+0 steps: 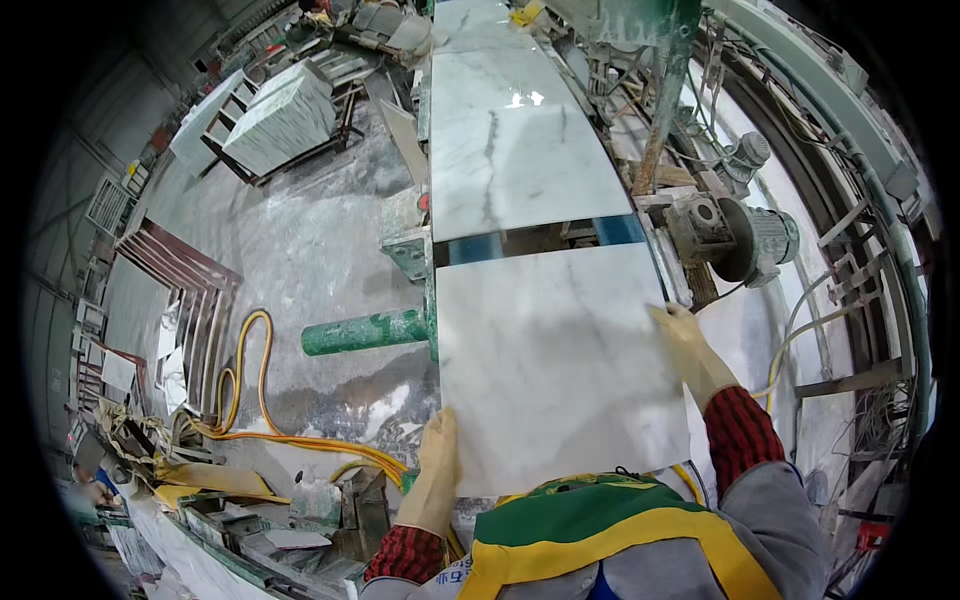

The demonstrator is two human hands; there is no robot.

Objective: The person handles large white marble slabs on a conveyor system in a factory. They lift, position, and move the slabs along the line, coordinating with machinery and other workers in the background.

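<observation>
A pale marble slab (560, 350) with faint grey veining lies right in front of me, its near edge close to my body. My left hand (435, 470), in a cream glove, grips its left edge near the front corner. Farther up the right edge, my right hand (692, 348), gloved alike, has its fingertips over the slab; the thumb is hard to make out. Beyond a narrow gap showing blue strips (475, 249) lies a second marble slab (520, 165) with darker veins and a wet shine at its far end.
Right of the slabs, a motor (760, 245) juts from the machine. A green cylinder (365, 332) sticks out leftward. Yellow hoses (300, 440) snake over the floor beside a slab rack (195, 320). Marble blocks (285, 120) stand at the far left; stone offcuts (298, 539) lie nearer.
</observation>
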